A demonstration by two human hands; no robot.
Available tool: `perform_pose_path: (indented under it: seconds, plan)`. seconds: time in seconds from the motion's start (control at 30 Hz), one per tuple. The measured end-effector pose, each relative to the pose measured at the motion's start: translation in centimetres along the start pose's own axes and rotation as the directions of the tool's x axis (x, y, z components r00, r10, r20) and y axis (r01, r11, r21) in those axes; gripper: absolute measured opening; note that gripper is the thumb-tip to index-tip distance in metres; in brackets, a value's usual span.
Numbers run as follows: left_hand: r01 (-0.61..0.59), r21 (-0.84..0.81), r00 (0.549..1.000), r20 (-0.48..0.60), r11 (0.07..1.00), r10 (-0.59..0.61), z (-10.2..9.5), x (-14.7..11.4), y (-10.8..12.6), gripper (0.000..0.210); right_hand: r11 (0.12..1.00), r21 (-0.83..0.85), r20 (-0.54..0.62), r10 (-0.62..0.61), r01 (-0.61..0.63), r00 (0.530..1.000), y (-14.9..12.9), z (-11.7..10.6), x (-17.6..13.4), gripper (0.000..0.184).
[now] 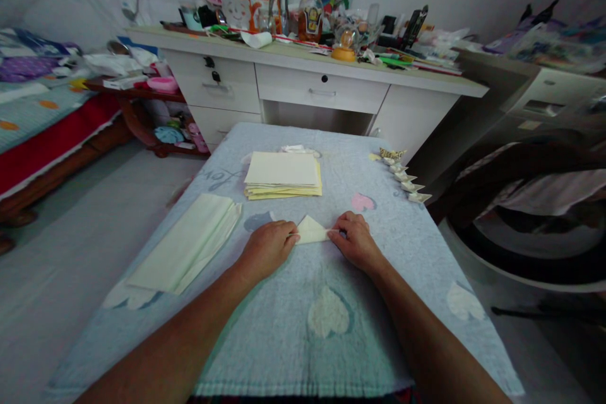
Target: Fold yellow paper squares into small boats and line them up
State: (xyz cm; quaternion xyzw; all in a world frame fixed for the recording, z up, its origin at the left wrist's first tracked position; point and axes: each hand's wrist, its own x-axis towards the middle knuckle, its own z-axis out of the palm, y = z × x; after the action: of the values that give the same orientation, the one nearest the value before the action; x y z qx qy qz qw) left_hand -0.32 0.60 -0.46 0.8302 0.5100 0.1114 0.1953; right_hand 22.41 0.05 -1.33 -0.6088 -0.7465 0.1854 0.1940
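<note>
A small folded piece of cream paper (311,230), with a pointed peak in its middle, is held between my two hands just above the blue cloth. My left hand (271,245) pinches its left end between thumb and fingers. At the opposite end, my right hand (355,240) has its fingers closed on the right tip. Beyond the hands lies a stack of cream and yellow paper sheets (283,170). To the left rests a longer pile of pale folded paper (187,240). Several small folded paper boats (406,178) stand in a row at the far right.
The table is covered by a pale blue cloth (326,353) with heart prints. Behind it stands a white desk (317,85) crowded with a jar (310,16), bags and small objects. A front-loading washing machine (534,101) is at the right, a bed (52,120) at the left.
</note>
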Motion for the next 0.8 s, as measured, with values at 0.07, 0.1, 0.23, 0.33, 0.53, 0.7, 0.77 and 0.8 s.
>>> perform_pose_path:
  seconds: [0.07, 0.1, 0.23, 0.33, 0.53, 0.7, 0.77, 0.8]
  plan:
    - [0.007, -0.001, 1.000, -0.007, 1.000, -0.007, 0.10, 0.03, 0.00, 0.019, 1.000, -0.006, -0.004, 0.015, -0.015, 1.000, 0.05, 0.09, 0.05, 0.015]
    - [0.010, 0.000, 1.000, -0.008, 1.000, -0.010, 0.12, 0.06, 0.04, 0.019, 1.000, -0.009, -0.007, 0.020, -0.020, 1.000, 0.07, 0.13, 0.09, 0.015]
    - [0.042, 0.016, 0.999, -0.011, 0.999, -0.042, 0.00, 0.16, 0.36, 0.017, 0.999, -0.026, -0.021, 0.034, -0.035, 0.999, 0.00, 0.22, 0.26, 0.016]
    - [0.070, 0.032, 0.997, -0.021, 0.997, -0.069, -0.16, 0.15, 0.59, 0.015, 0.998, -0.048, -0.030, 0.039, -0.040, 0.999, -0.17, 0.20, 0.32, 0.016]
    - [0.090, 0.061, 0.996, -0.017, 0.994, -0.089, -0.29, 0.07, 0.76, 0.013, 0.994, -0.095, -0.031, 0.048, -0.051, 0.998, -0.27, 0.24, 0.41, 0.018]
    - [0.086, 0.060, 0.996, -0.021, 0.995, -0.085, -0.21, 0.11, 0.70, 0.014, 0.990, -0.131, -0.045, 0.038, -0.044, 0.998, -0.17, 0.51, 0.51, 0.020]
    - [0.093, 0.066, 0.996, -0.021, 0.994, -0.092, -0.17, 0.10, 0.67, 0.014, 0.989, -0.142, -0.051, 0.037, -0.044, 0.998, -0.17, 0.59, 0.54, 0.019]
    - [0.095, 0.069, 0.995, -0.022, 0.993, -0.094, -0.14, 0.10, 0.66, 0.014, 0.988, -0.146, -0.052, 0.038, -0.045, 0.998, -0.18, 0.62, 0.55, 0.019]
